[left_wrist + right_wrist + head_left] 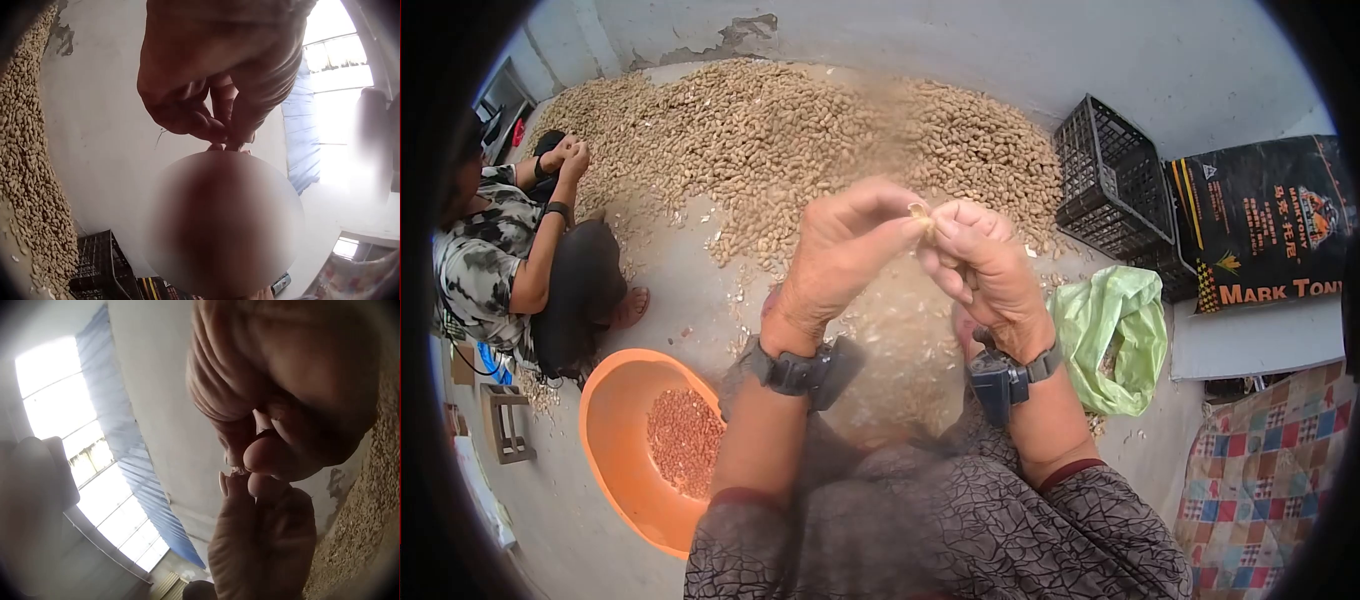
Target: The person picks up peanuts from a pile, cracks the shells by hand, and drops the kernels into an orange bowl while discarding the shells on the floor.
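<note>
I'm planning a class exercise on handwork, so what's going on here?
A person's left hand and right hand meet in front of them, pinching a peanut shell that looks split open. To the left, an orange basin holds reddish kernels, and a large heap of unshelled peanuts lies ahead. Another person sits beside the heap at the left, hands together; what they hold is too small to tell.

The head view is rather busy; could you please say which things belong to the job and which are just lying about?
Likely job: peanut shell; left hand; right hand; peanut heap; orange basin; red kernels.

Probably lying about: black crate; printed bag; patchwork cloth.
</note>
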The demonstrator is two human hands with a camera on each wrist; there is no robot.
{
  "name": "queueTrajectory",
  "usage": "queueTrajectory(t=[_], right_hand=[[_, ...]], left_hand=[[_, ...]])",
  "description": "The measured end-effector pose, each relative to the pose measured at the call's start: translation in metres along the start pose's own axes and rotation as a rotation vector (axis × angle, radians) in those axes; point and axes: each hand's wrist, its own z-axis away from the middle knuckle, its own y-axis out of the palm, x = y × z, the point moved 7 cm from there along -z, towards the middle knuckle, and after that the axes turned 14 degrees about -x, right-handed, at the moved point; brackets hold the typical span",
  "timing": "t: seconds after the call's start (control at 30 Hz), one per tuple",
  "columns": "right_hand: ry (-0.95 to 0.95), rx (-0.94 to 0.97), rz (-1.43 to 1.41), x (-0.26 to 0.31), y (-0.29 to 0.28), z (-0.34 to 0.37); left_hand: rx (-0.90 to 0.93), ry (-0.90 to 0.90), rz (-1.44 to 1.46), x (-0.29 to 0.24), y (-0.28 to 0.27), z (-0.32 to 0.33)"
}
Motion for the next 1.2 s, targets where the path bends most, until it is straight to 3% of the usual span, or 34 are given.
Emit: queueTrajectory(t=[0.07, 0.13, 0.23, 0.43, 0.73, 0.8, 0.97, 1.2], right_hand=[[-0.055, -0.058, 0.109, 0.002, 0.0, 0.001], [-0.42, -0.185, 0.529, 0.022, 0.0, 0.006], [-0.518, -0.216, 0.634, 0.022, 0.001, 0.01], [-0.477, -0.235, 0.711, 0.021, 0.004, 0.01], [-0.605, -0.215, 0.878, 0.018, 0.0, 0.007], [-0.596, -0.226, 0.855, 0.021, 0.004, 0.011], [-0.598, -0.198, 0.799, 0.021, 0.003, 0.012], [-0.306, -0.121, 0.37, 0.017, -0.001, 0.009]], left_hand=[[-0.057, -0.016, -0.03, 0.005, -0.007, -0.001], [-0.116, -0.029, -0.058, 0.007, -0.012, -0.001], [-0.11, 0.015, -0.122, 0.005, -0.014, 0.0], [-0.058, -0.029, -0.163, 0.016, -0.01, 0.003], [0.027, 0.156, -0.432, 0.009, -0.003, 0.002], [0.008, -0.045, -0.267, 0.018, -0.006, 0.002], [-0.019, -0.084, -0.177, 0.017, -0.005, 0.004], [-0.03, -0.176, 0.082, 0.022, -0.01, 0.003]])
